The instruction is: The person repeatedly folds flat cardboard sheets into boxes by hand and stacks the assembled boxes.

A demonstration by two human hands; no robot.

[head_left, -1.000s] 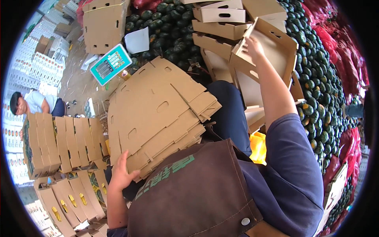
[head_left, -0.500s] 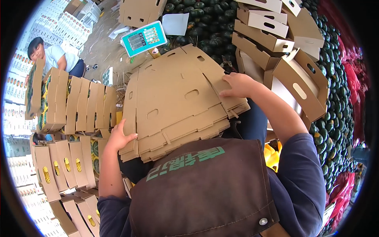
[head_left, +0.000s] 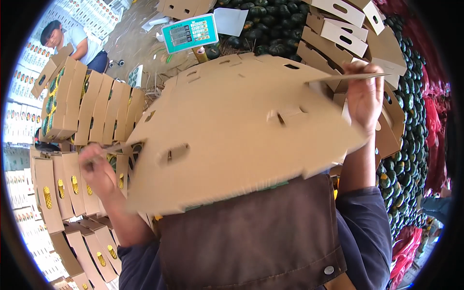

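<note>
A flat, die-cut brown cardboard box blank (head_left: 227,125) is raised in front of my apron, blurred by motion. My right hand (head_left: 366,101) is closed on its right side flap, which is bent up on edge. At the opposite side, my left hand (head_left: 99,169) is closed on the left flap, with the fingers somewhat smeared. Hand slots and small cuts show in the sheet. Whatever lies beneath the sheet is hidden by it.
Rows of filled cardboard boxes (head_left: 99,108) stand at left, with a person (head_left: 82,43) behind them. A turquoise scale panel (head_left: 190,33) is ahead. Dark green squashes (head_left: 273,24) lie beyond it. Empty folded cartons (head_left: 338,36) are piled at upper right.
Both hands have gone from resting on a stack of flat cardboard to holding one raised sheet by its flaps. My left hand moved outward left, my right hand outward and up.
</note>
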